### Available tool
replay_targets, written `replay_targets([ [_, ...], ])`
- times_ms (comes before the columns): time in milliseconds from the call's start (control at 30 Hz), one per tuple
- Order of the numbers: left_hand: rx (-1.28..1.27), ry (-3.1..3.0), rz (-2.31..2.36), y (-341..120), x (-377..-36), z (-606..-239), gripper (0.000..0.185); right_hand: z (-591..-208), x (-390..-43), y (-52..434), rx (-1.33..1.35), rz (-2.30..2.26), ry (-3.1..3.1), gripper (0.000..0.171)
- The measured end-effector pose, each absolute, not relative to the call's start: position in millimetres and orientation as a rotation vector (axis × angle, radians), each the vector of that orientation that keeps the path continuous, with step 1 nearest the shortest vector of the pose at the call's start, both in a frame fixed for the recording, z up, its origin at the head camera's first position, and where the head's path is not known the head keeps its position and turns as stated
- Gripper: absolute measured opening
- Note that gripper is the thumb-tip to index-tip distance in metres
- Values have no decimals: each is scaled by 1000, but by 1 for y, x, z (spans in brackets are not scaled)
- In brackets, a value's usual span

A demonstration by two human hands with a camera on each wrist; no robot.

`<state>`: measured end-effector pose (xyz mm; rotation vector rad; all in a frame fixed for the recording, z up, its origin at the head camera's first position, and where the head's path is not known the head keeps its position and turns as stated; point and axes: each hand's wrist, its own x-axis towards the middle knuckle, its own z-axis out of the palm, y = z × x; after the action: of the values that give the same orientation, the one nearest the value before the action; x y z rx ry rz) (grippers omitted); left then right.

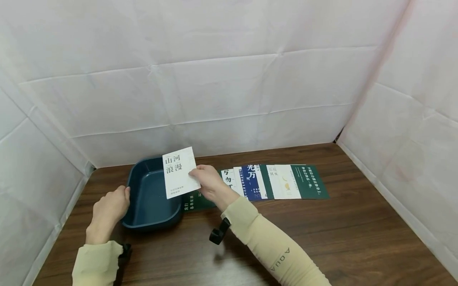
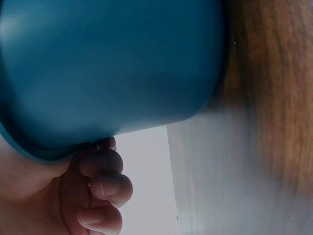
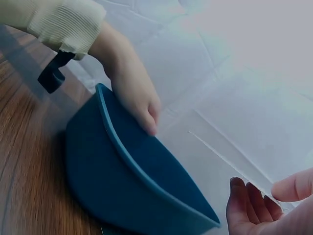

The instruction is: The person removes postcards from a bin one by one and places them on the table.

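Note:
A white card [image 1: 180,180] with dark printed characters is pinched in my right hand [image 1: 212,184], held above the right part of a dark blue bin [image 1: 152,200]. In the right wrist view the card [image 3: 230,165] shows almost edge-on between the thumb and curled fingers. My left hand [image 1: 110,209] grips the bin's left rim, with the thumb on the inner side and the fingers curled beneath the rim outside, as the left wrist view shows. The visible floor of the bin is bare; the card hides part of it.
Right of the bin lies an overlapping row of cards: a green card [image 1: 200,201] beside the bin, a blue card [image 1: 252,182], a white card [image 1: 286,180] and another green card [image 1: 312,182] at the end. White sheeting [image 1: 222,91] walls the wooden table [image 1: 304,238] at the back and sides.

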<state>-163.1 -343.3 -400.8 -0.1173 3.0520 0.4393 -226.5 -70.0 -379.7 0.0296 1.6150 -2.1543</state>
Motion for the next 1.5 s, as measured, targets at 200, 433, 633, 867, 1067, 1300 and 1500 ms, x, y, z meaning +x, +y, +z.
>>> replay_targets([
  [200,-121,3052,434,-343,-164,-402,43,-386,-230,-45,68,-2213,1625,28],
  [433,-115,3051,433,-343,-163,-402,43,-396,-236,-13,118,-2273,1616,33],
  [633,-115,3045,431,-344,-163,-402,44,-405,-241,13,205,-2342,1568,37],
  [867,-120,3037,426,-345,-163,-403,45,-413,-249,43,302,-2403,1571,41],
  [1067,-117,3037,437,-344,-163,-403,45,-420,-257,74,363,-2415,1627,40],
  [1300,-114,3040,441,-343,-162,-402,45,-425,-264,110,441,-2425,1674,43],
  [1500,-116,3033,440,-344,-162,-402,45,-427,-266,140,521,-2368,1726,47],
])
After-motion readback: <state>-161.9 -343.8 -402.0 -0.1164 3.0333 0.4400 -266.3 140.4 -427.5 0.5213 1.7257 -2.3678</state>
